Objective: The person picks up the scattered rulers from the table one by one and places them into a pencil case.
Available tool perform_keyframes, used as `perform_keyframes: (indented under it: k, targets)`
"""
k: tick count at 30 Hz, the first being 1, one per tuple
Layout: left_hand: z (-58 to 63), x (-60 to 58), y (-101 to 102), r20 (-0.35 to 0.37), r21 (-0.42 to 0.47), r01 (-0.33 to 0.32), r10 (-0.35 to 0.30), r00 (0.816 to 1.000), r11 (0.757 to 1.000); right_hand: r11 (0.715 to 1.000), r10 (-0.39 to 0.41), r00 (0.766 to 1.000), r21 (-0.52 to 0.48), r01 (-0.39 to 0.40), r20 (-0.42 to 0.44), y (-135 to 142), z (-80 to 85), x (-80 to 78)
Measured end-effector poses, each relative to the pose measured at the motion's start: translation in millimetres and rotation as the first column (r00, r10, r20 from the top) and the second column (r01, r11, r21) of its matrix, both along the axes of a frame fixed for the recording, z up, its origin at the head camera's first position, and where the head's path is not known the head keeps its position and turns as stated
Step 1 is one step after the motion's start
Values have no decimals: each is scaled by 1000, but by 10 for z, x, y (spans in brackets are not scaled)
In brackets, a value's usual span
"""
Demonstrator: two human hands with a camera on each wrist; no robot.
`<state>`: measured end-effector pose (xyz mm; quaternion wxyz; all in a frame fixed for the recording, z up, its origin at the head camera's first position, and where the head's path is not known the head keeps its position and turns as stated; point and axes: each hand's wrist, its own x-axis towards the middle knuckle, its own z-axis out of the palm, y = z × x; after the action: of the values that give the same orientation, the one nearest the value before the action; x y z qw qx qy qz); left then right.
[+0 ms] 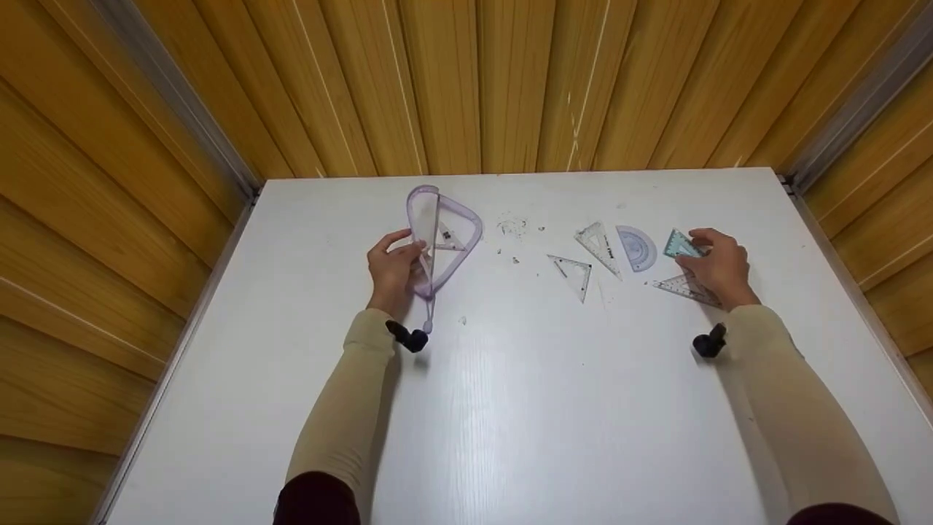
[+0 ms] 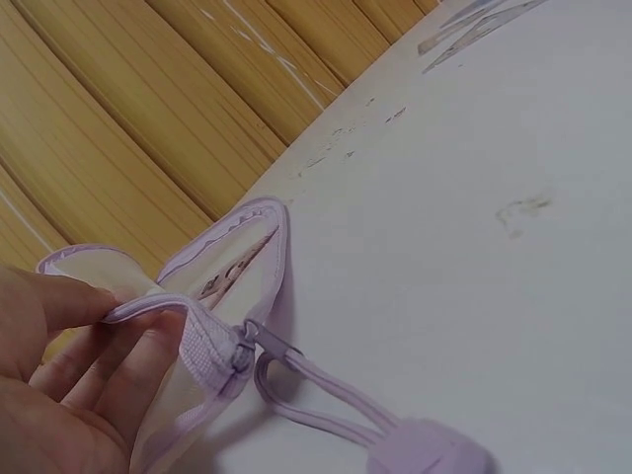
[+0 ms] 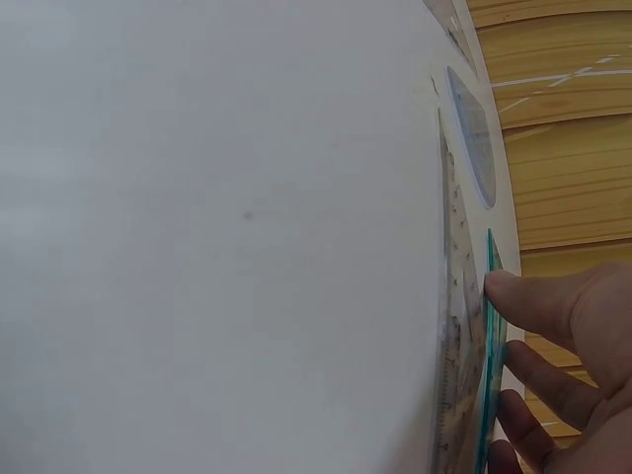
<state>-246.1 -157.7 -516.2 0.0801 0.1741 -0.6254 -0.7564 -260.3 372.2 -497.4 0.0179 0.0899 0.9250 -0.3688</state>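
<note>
My left hand (image 1: 392, 270) pinches the edge of a translucent pouch (image 1: 423, 211) with purple trim and holds its mouth spread. Through the opening a clear set square (image 1: 448, 239) shows inside. A zip pull with a purple cord (image 2: 326, 390) hangs from the pouch's near end. On the right side of the table, my right hand (image 1: 720, 266) pinches a teal set square (image 1: 678, 246) between thumb and fingers. Partly beneath that hand lies a clear set square (image 1: 685, 288). In the right wrist view the teal piece (image 3: 489, 346) stands edge-on at the fingertips.
Left of the right hand lie a bluish protractor (image 1: 636, 249) and two more clear set squares, one upright (image 1: 601, 248) and one lower (image 1: 576, 273). Dark crumbs (image 1: 512, 224) are scattered mid-table. Wooden panelling (image 1: 510, 87) rises behind the white table (image 1: 510, 408).
</note>
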Motion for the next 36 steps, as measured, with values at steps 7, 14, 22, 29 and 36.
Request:
perform_keyframes:
  k: [7,14,22,29,36]
  targets:
    - [-10,-7,8,1,-18,-8,8,1000,1000,999,5,999,-33,-3,54,24,30,-50]
    - [-2,-13,15,20,-10,10,-9,1000,1000,999,44,997,-1,-44,61,49,101,-83]
    - [3,-6,3,5,-12,12,-12,1000,1000,997,71,991,26,-75,111,131,207,-117]
    - [8,-13,7,-6,19,1,-1,1000,1000,995,75,995,55,-79,73,171,269,-76]
    - [-3,-15,16,-8,33,-14,15,1000,999,994,91,992,46,-95,82,214,310,-82]
